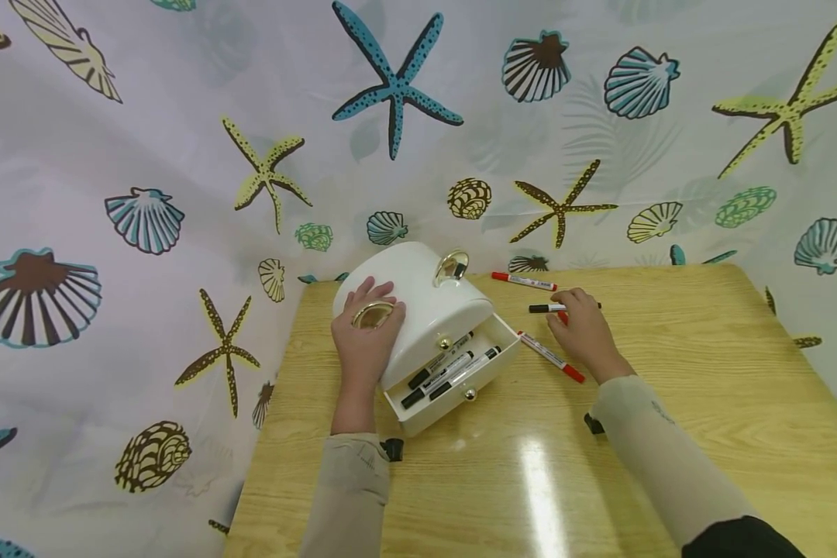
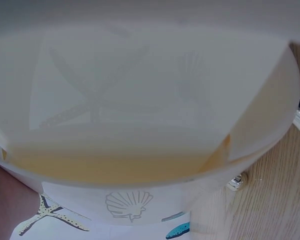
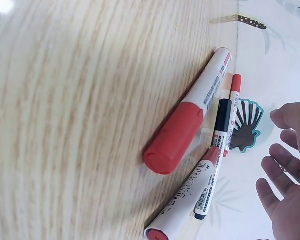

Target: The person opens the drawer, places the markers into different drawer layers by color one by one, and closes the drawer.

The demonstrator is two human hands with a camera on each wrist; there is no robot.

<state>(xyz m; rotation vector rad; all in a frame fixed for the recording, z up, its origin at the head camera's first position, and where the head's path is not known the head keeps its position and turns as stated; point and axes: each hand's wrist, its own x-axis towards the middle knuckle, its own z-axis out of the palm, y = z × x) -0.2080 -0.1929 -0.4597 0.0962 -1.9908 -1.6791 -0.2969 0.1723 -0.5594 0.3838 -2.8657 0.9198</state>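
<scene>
A white rounded box (image 1: 418, 310) with gold handles and knobs stands at the left of the table, its lower drawer (image 1: 491, 364) pulled out. Three black-capped markers (image 1: 438, 380) lie inside that drawer. My left hand (image 1: 366, 333) rests on top of the box, fingers spread about a gold handle (image 1: 374, 315); in the left wrist view the glossy box (image 2: 140, 95) fills most of the picture. Over the loose markers hovers my right hand (image 1: 582, 329), fingers loosely bent. Beneath it are a black marker (image 1: 544, 308) and a partly hidden red marker (image 3: 182, 200).
Another red marker (image 1: 549, 356) lies between the drawer and my right hand, and one more red marker (image 1: 523, 280) near the table's back edge. A cloth (image 1: 488, 139) printed with shells and starfish hangs behind the wooden table (image 1: 704, 372).
</scene>
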